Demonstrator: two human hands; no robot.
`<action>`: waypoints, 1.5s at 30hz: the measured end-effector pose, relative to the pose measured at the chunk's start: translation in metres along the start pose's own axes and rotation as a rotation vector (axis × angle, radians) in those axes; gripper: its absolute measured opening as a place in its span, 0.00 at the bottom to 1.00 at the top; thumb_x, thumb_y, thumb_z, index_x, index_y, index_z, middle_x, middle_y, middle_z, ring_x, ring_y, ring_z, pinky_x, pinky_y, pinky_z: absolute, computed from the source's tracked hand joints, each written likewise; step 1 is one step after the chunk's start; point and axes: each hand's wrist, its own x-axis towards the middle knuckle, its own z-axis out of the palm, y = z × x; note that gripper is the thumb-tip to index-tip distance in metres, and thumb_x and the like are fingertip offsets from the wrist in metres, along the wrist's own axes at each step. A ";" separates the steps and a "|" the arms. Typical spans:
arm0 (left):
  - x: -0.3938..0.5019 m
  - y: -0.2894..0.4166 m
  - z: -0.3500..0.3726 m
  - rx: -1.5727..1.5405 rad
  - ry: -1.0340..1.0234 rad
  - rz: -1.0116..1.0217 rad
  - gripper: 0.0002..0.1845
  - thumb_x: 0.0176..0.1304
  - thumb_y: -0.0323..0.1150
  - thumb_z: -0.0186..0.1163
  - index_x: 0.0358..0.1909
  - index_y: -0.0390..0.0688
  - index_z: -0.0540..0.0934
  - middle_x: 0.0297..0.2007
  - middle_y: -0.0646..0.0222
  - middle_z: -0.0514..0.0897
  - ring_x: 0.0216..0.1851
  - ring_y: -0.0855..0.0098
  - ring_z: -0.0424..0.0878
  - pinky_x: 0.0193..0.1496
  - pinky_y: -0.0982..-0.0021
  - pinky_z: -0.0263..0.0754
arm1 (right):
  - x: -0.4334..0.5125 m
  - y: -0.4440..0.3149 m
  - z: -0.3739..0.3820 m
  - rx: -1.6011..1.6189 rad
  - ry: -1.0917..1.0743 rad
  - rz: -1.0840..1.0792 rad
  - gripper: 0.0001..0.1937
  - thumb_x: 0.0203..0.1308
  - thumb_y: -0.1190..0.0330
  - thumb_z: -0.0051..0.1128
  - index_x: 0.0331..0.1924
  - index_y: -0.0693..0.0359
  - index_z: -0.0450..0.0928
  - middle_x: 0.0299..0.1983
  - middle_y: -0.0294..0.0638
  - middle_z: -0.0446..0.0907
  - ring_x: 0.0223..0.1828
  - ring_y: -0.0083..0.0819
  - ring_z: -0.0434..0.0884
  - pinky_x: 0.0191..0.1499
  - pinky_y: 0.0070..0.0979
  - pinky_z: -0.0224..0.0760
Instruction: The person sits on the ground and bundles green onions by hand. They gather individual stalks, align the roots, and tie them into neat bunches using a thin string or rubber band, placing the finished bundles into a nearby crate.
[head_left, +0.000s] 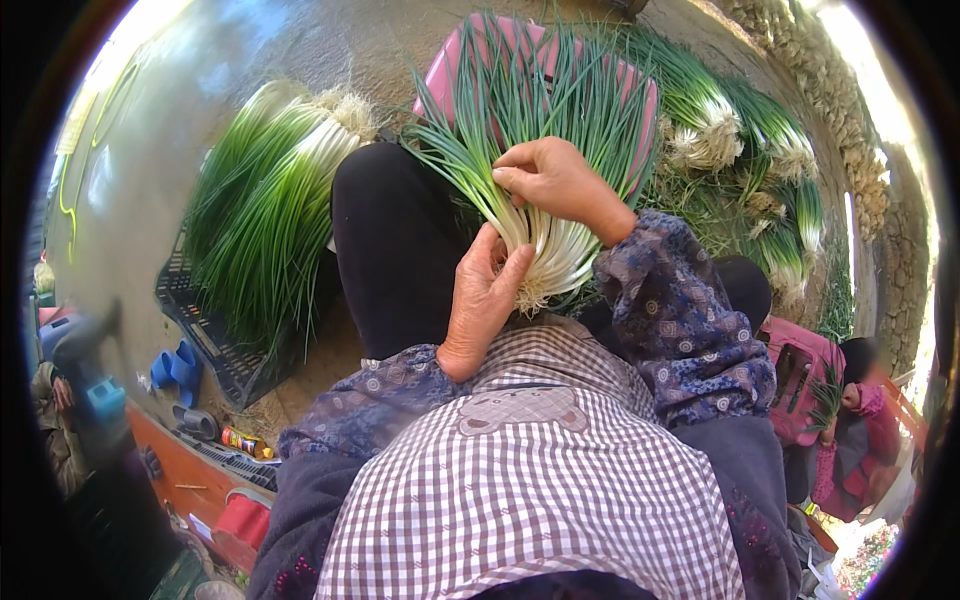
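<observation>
A loose bunch of green onions (570, 247) lies before me, its white stems and roots towards my lap and its green leaves spread over a pink plastic stool (442, 75). My left hand (484, 292) grips the white stems near the roots, thumb on the right side. Above it, my right hand (559, 184) bends over the stems where they turn green, thumb and forefinger close together at the left edge of the bunch. Whether a stem is pinched between them cannot be told.
Left of my knee, more green onions (277, 202) rest on a black plastic crate (217, 367). Rooted bundles (705, 127) lie on the ground at right. Blue boots (180, 367) and a red container (244, 517) are at lower left. Another person (862, 442) holds green onions beside a pink stool (799, 367).
</observation>
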 end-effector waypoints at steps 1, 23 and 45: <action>0.001 0.001 -0.002 0.027 -0.013 0.003 0.21 0.75 0.30 0.58 0.64 0.32 0.70 0.52 0.67 0.82 0.51 0.79 0.79 0.55 0.74 0.74 | 0.000 -0.002 -0.006 0.143 -0.048 0.051 0.10 0.62 0.68 0.62 0.41 0.65 0.87 0.29 0.42 0.87 0.29 0.30 0.85 0.35 0.28 0.76; 0.009 0.010 -0.010 -0.078 -0.036 0.016 0.16 0.75 0.27 0.56 0.61 0.35 0.75 0.44 0.67 0.86 0.44 0.80 0.82 0.48 0.76 0.78 | -0.023 -0.007 -0.001 0.443 0.149 0.159 0.14 0.61 0.68 0.68 0.43 0.71 0.83 0.32 0.35 0.84 0.28 0.17 0.78 0.31 0.17 0.73; 0.015 0.004 -0.016 -0.206 0.027 -0.111 0.16 0.71 0.28 0.60 0.56 0.32 0.76 0.48 0.62 0.85 0.47 0.76 0.84 0.51 0.74 0.80 | -0.047 -0.008 -0.001 0.545 0.191 0.210 0.08 0.63 0.68 0.69 0.31 0.62 0.80 0.24 0.28 0.78 0.22 0.12 0.71 0.21 0.14 0.62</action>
